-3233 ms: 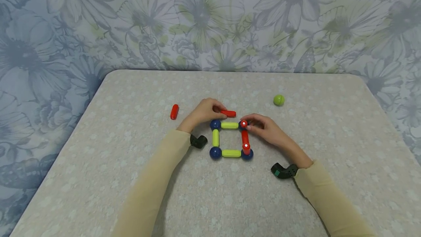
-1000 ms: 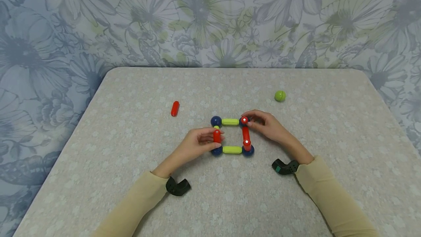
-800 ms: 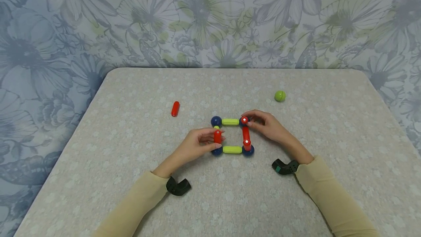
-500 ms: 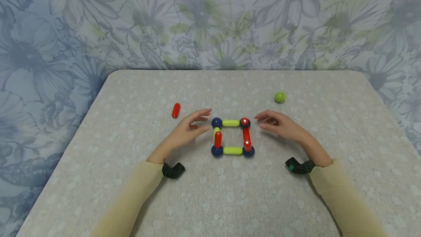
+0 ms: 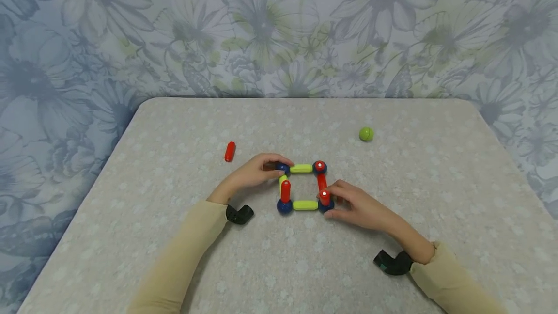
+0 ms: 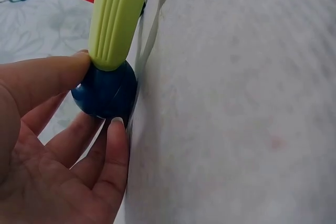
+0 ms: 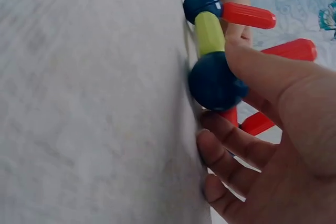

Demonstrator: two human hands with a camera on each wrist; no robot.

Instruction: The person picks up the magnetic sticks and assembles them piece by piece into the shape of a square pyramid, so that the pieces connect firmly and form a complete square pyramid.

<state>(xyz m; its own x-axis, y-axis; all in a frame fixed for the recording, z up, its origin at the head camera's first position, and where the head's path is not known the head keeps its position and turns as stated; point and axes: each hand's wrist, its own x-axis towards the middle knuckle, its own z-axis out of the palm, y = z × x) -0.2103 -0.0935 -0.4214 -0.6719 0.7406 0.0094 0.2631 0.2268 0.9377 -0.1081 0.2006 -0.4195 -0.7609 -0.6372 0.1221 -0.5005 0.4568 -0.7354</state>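
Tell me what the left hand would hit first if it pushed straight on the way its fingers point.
The left hand already touches the far-left blue ball. Pushing on rightward, it would probably run along the far yellow rod toward the far-right ball with its upright red rod.

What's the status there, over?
Left hand pinches far-left blue ball. Right hand grips near-right blue ball. Square frame flat on table. Nothing blocking.

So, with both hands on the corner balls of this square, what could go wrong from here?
1. The left hand pinches the far-left blue ball and the right hand the near-right blue ball. Uneven pulls may part the yellow-green rod from its ball.
2. Red rods stand upright on the balls; a tilt may topple them.
3. The green ball lies loose near the table edge and may roll off if the table is bumped.
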